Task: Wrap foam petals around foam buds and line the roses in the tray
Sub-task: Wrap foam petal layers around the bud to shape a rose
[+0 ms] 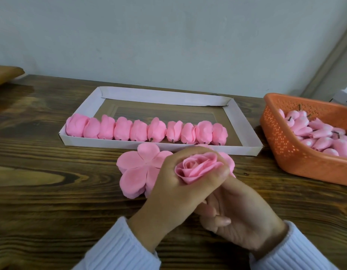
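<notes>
Centre frame, low: one foam rose [198,167], pink, stood upright in your left grip [178,193], whose fingers curled around the outer petals. Your right grip [242,217] sat just below and to the right, fingers curled, one finger reaching up under the rose. Whether it pinched the base could not be told, since the left grip hid that spot.

Handling, as judged: very light, soft, easily creased. The wrapped petals would likely spring open if let go. You were best taking hold low, around the base, with light even pressure, never by the petal edges.

Left of centre, on the desk [52,172]: stack of petals [137,168], flat, five-lobed, partly behind the left grip.

Upper centre: white card tray [159,96]. Row of finished roses [147,130], ten, side by side along the near wall, with a gap before the right wall.

Right edge: orange perforated basket [281,145] holding pink foam buds [324,137] with dark stems.

Brands, labels, writing: none legible.
</notes>
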A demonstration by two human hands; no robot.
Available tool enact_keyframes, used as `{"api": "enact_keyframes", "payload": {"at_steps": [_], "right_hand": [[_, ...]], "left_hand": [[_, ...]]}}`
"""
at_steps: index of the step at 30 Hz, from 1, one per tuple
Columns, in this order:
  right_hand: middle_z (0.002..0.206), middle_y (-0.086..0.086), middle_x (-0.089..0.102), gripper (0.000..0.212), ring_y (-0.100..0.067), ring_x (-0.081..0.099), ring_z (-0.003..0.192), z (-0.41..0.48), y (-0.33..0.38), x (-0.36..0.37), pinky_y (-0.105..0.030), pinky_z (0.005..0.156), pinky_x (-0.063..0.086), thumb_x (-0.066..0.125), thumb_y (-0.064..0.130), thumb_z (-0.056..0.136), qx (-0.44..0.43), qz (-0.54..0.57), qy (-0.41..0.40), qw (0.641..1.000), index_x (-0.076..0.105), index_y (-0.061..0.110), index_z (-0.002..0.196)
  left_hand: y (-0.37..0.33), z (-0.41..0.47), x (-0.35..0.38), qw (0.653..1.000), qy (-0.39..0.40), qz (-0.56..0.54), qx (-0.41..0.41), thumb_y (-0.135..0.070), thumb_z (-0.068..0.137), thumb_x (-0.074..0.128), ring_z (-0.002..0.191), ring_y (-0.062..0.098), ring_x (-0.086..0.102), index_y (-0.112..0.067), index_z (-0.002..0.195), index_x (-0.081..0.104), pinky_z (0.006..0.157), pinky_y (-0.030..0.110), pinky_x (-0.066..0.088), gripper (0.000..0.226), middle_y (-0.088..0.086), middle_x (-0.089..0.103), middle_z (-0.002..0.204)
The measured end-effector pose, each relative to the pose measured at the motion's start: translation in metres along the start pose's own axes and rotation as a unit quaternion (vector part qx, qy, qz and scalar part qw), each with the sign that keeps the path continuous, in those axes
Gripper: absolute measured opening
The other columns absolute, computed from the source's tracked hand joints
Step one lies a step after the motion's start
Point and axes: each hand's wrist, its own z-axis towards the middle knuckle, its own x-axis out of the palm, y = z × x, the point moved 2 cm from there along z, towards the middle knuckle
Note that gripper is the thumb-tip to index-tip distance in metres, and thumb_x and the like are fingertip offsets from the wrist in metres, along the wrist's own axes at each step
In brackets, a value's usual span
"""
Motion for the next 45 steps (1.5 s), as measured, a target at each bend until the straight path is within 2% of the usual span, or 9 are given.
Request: {"api": "enact_keyframes", "payload": {"at_steps": [6,11,16,21,25,27,31,37,45], "right_hand": [[0.085,-0.002,0.056,0.032,-0.005,0.050,0.061,0.0020,0.0005,-0.0008,-0.016,0.049,0.035,0.083,0.023,0.070,-0.078,-0.027,0.009,0.997,0.073,0.015,0.100],[0.098,-0.008,0.063,0.067,-0.012,0.052,0.074,0.0001,0.0007,0.0005,-0.025,0.060,0.033,0.094,0.028,0.052,-0.109,-0.070,-0.002,0.992,0.069,0.008,0.111],[0.107,-0.012,0.061,0.086,-0.018,0.057,0.085,-0.0001,0.0006,0.0015,-0.030,0.068,0.037,0.090,0.031,0.060,-0.107,-0.070,0.011,0.992,0.049,0.001,0.130],[0.117,-0.006,0.064,0.054,-0.023,0.056,0.106,0.0008,0.0017,0.0021,-0.035,0.083,0.044,0.082,0.042,0.070,-0.076,-0.110,0.024,0.991,0.068,0.019,0.116],[0.117,-0.009,0.067,0.047,-0.021,0.064,0.109,-0.0009,0.0022,0.0018,-0.035,0.092,0.053,0.083,0.026,0.072,-0.107,-0.087,0.017,0.990,0.069,0.012,0.115],[0.119,-0.014,0.065,0.055,-0.024,0.063,0.112,-0.0010,0.0027,0.0012,-0.038,0.096,0.051,0.083,0.022,0.071,-0.117,-0.075,0.015,0.990,0.065,0.004,0.119],[0.124,-0.018,0.062,0.061,-0.027,0.060,0.116,0.0002,0.0039,0.0039,-0.039,0.100,0.047,0.082,0.020,0.073,-0.130,-0.049,0.035,0.990,0.058,-0.003,0.124],[0.129,-0.008,0.062,0.050,-0.021,0.057,0.122,0.0012,0.0029,0.0065,-0.036,0.099,0.049,0.074,0.035,0.082,-0.096,-0.057,0.062,0.992,0.062,0.013,0.126],[0.123,-0.014,0.062,0.057,-0.025,0.058,0.118,0.0013,0.0037,0.0044,-0.037,0.098,0.050,0.080,0.024,0.076,-0.116,-0.054,0.055,0.990,0.060,0.003,0.125]], "left_hand": [[0.0015,0.0004,0.0034,0.999,0.021,0.029,-0.011,-0.005,0.064,0.083,0.089,0.008,0.067,-0.012,0.102,0.063,0.067,0.019,0.055,0.044,0.004,0.068,0.099],[-0.0014,0.0011,0.0030,0.997,-0.006,0.077,0.006,-0.005,0.061,0.079,0.083,0.001,0.066,-0.022,0.089,0.065,0.062,0.011,0.052,0.036,-0.008,0.069,0.089],[0.0032,0.0003,0.0015,0.998,-0.010,0.063,0.007,-0.006,0.061,0.079,0.083,0.003,0.068,-0.017,0.088,0.067,0.071,0.014,0.052,0.031,-0.011,0.071,0.084],[0.0000,0.0003,0.0013,0.997,0.024,0.069,0.003,-0.011,0.070,0.078,0.087,0.004,0.067,-0.012,0.090,0.068,0.076,0.012,0.049,0.022,-0.003,0.072,0.092],[-0.0011,-0.0007,0.0037,0.994,0.014,0.104,0.035,-0.022,0.062,0.082,0.088,-0.008,0.064,-0.036,0.091,0.067,0.077,0.005,0.045,0.036,-0.029,0.067,0.090],[-0.0005,-0.0003,0.0030,0.995,0.003,0.094,0.037,-0.027,0.062,0.076,0.090,-0.002,0.065,-0.036,0.092,0.067,0.079,0.008,0.047,0.032,-0.022,0.069,0.093],[-0.0008,0.0010,0.0026,0.997,0.009,0.065,0.047,-0.017,0.066,0.076,0.087,0.003,0.067,-0.018,0.088,0.068,0.079,0.013,0.049,0.023,-0.013,0.071,0.089],[0.0012,0.0010,0.0008,0.997,0.017,0.053,0.047,-0.013,0.070,0.077,0.092,0.006,0.067,-0.018,0.088,0.069,0.082,0.015,0.049,0.020,-0.011,0.071,0.090],[0.0002,0.0020,0.0017,0.994,0.027,0.077,0.069,-0.005,0.065,0.082,0.088,0.004,0.066,-0.014,0.085,0.068,0.080,0.015,0.049,0.025,-0.011,0.069,0.085]]}}
